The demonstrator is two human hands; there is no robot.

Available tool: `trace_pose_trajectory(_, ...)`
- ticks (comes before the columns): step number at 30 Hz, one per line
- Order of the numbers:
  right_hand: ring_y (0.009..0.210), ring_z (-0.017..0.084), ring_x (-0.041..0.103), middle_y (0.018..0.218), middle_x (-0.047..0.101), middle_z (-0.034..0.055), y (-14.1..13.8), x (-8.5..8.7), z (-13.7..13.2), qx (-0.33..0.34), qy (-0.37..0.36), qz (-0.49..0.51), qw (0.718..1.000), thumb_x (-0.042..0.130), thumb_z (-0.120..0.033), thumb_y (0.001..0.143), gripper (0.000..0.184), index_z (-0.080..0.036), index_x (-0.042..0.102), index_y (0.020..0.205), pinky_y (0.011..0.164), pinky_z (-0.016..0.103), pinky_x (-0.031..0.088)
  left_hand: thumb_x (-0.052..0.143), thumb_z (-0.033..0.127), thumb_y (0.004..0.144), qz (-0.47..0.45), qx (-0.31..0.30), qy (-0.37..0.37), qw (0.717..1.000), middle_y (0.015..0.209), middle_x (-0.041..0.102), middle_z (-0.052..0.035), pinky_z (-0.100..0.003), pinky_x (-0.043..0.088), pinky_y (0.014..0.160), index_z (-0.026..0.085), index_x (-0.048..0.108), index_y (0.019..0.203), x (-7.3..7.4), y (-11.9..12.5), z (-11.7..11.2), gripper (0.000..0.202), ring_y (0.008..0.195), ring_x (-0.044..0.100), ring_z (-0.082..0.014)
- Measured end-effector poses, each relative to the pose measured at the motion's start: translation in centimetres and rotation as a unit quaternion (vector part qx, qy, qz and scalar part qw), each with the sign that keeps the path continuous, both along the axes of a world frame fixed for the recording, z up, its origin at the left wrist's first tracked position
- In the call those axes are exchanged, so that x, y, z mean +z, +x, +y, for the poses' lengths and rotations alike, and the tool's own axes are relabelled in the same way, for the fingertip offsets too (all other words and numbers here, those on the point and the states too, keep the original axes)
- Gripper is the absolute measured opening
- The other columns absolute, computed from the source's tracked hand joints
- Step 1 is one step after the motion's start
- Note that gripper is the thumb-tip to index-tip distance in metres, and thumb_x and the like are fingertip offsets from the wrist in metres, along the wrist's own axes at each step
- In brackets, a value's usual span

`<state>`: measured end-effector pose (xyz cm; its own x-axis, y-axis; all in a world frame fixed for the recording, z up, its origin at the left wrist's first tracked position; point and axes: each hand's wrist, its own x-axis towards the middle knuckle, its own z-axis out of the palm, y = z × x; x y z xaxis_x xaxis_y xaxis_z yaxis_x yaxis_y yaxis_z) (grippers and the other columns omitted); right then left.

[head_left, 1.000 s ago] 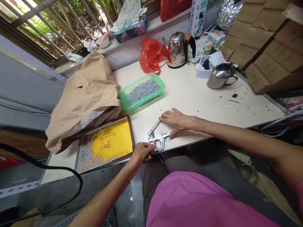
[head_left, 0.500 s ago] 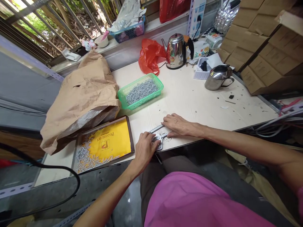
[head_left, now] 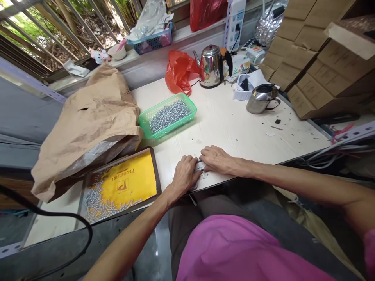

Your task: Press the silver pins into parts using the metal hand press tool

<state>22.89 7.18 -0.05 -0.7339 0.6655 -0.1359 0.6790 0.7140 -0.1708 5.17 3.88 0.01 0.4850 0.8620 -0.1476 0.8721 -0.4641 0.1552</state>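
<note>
Both hands rest on a small metal hand press tool at the table's near edge. My left hand covers the tool's body, fingers curled over it. My right hand lies on top of the tool's lever with its fingers pressed down and together. Only a sliver of metal shows between the two hands. A green basket full of small silver metal pieces sits just beyond the hands. To the left, a yellow-lined tray holds several more silver pieces along its near side.
A big crumpled brown paper bag lies left of the basket. At the back stand a steel kettle, a red plastic bag and a steel jug. Cardboard boxes fill the right. A black cable loops at lower left.
My left hand has moved from the tool's near end up over its body. My right hand has pushed the raised lever down flat, so the tool is now almost hidden.
</note>
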Motion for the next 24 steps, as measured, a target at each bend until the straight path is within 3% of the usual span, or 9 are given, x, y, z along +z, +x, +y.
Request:
trace_pose_trajectory(8, 0.089, 0.021, 0.054, 0.091, 0.063, 0.0104, -0.1, -0.9, -0.1, -0.004, -0.017, 0.031, 0.999, 0.052, -0.024, 0.094, 0.017, -0.012, 0.064, 0.092, 0.075, 0.031, 0.035, 0.055, 0.029, 0.089, -0.021, 0.03, -0.018, 0.999, 0.095, 0.062, -0.0057, -0.034, 0.047, 0.081, 0.019, 0.064, 0.096, -0.1, 0.4, 0.5, 0.015, 0.095, 0.053, -0.0221)
trace_pose_trajectory(12, 0.097, 0.024, 0.052, 0.101, 0.061, 0.0125, 0.4, -0.2, 0.3, -0.03, 0.005, 0.036, 0.999, 0.061, -0.032, 0.088, 0.024, -0.012, 0.064, 0.102, 0.078, 0.032, 0.038, 0.059, 0.031, 0.087, -0.027, 0.038, 0.015, 0.999, 0.103, 0.063, -0.0077, -0.037, 0.049, 0.084, 0.019, 0.061, 0.11, -0.3, 0.1, 0.3, 0.026, 0.099, 0.054, -0.0244)
trace_pose_trajectory(15, 0.099, 0.025, 0.052, 0.107, 0.06, 0.0134, 1.2, 0.0, 1.3, -0.001, -0.014, 0.058, 0.998, 0.063, -0.042, 0.086, 0.038, -0.013, 0.062, 0.111, 0.081, 0.033, 0.04, 0.057, 0.027, 0.088, -0.056, 0.051, 0.058, 0.995, 0.123, 0.058, -0.0129, -0.042, 0.047, 0.095, 0.016, 0.054, 0.122, -1.0, 0.3, -1.3, 0.036, 0.114, 0.052, -0.0271)
trace_pose_trajectory(18, 0.096, 0.022, 0.053, 0.105, 0.061, 0.0127, 1.6, -0.4, 2.5, 0.014, -0.024, 0.08, 0.996, 0.052, -0.034, 0.093, 0.029, -0.013, 0.062, 0.111, 0.082, 0.032, 0.039, 0.047, 0.021, 0.093, -0.098, 0.039, 0.089, 0.99, 0.141, 0.047, -0.0159, -0.046, 0.04, 0.107, 0.014, 0.05, 0.129, -2.3, 1.2, -3.8, 0.037, 0.134, 0.039, -0.0285)
trace_pose_trajectory(20, 0.096, 0.022, 0.052, 0.103, 0.061, 0.012, 1.3, -0.8, 3.3, -0.003, -0.007, 0.078, 0.997, 0.05, -0.025, 0.094, 0.022, -0.012, 0.064, 0.104, 0.081, 0.031, 0.037, 0.043, 0.025, 0.095, -0.123, 0.018, 0.085, 0.989, 0.144, 0.045, -0.0154, -0.048, 0.036, 0.11, 0.015, 0.047, 0.133, -2.9, 2.0, -5.3, 0.039, 0.139, 0.034, -0.0286)
trace_pose_trajectory(24, 0.094, 0.021, 0.051, 0.1, 0.063, 0.0097, 0.1, -1.3, 5.3, -0.026, 0.027, 0.068, 0.997, 0.053, -0.022, 0.092, 0.016, -0.014, 0.066, 0.095, 0.078, 0.03, 0.034, 0.041, 0.034, 0.097, -0.154, 0.003, 0.057, 0.986, 0.142, 0.05, -0.0116, -0.052, 0.03, 0.114, 0.018, 0.046, 0.134, -3.4, 3.0, -6.8, 0.041, 0.137, 0.038, -0.0275)
